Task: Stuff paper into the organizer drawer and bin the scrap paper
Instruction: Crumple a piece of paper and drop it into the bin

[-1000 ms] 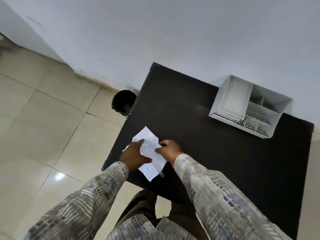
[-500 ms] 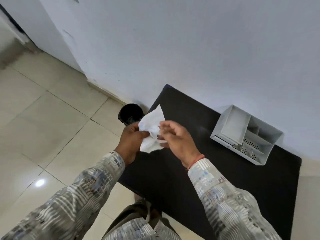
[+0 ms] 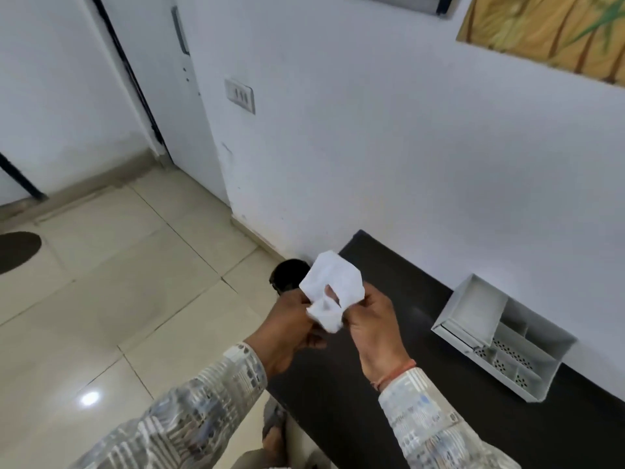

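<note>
A crumpled white sheet of paper (image 3: 333, 291) is held up in the air over the left edge of the black table (image 3: 406, 384). My left hand (image 3: 291, 328) grips its lower left part and my right hand (image 3: 372, 324) pinches its right side. A black bin (image 3: 287, 277) stands on the floor by the table's far left corner, partly hidden behind the paper and my left hand. The white desk organizer (image 3: 500, 336) sits at the right against the wall, with a flat compartment on its left and perforated sections on its right.
The white wall (image 3: 406, 147) runs behind the table, with a switch plate (image 3: 239, 95) and a picture (image 3: 548, 32) above. A door (image 3: 162, 79) is at the left. The beige tiled floor (image 3: 118, 299) spreads to the left, with a dark mat (image 3: 17, 250) at its edge.
Both hands lifted the sheet off the table and scrunched it in the air. The view tilted up, showing more wall and the door.
</note>
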`<state>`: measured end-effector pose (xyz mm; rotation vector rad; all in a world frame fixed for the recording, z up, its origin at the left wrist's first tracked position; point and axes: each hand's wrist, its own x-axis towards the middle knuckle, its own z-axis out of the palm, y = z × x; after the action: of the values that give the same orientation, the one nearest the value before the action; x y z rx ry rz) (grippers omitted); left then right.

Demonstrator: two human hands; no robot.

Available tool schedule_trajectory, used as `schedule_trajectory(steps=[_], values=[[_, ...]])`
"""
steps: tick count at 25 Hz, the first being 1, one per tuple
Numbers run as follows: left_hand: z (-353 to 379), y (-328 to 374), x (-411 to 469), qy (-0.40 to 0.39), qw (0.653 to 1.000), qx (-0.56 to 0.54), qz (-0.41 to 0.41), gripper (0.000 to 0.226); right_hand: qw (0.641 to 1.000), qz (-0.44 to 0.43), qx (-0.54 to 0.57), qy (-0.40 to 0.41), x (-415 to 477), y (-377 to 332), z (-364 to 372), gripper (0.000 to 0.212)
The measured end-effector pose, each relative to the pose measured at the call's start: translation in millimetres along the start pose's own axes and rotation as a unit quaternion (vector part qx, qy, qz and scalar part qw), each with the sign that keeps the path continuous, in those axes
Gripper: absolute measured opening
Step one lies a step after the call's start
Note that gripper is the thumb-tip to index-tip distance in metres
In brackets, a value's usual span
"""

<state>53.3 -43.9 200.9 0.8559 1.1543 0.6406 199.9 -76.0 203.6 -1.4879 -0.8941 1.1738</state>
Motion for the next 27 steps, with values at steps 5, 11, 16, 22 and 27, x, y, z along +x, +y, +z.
schedule_trajectory(steps=[5,11,16,22,27], values=[[-20,28,-24,0.035,0.990,-0.021,0.133,0.049,0.982,-0.052,-0.177,0.029,15,-26,30,0.013],[-88,77,-8,0.058,0.986,-0.036,0.149,0.012,0.960,-0.111,-0.258,0.021,37,-60,99,0.026],[-176,142,29,0.078,0.986,-0.035,0.145,0.006,0.971,-0.134,-0.197,-0.021,67,-98,181,0.030],[-269,189,77,0.030,0.989,0.083,0.119,0.016,0.940,-0.197,-0.268,0.072,97,-103,272,0.045],[-287,206,102,-0.056,0.992,0.055,0.096,0.020,0.948,-0.156,-0.229,0.154,119,-113,281,0.019]])
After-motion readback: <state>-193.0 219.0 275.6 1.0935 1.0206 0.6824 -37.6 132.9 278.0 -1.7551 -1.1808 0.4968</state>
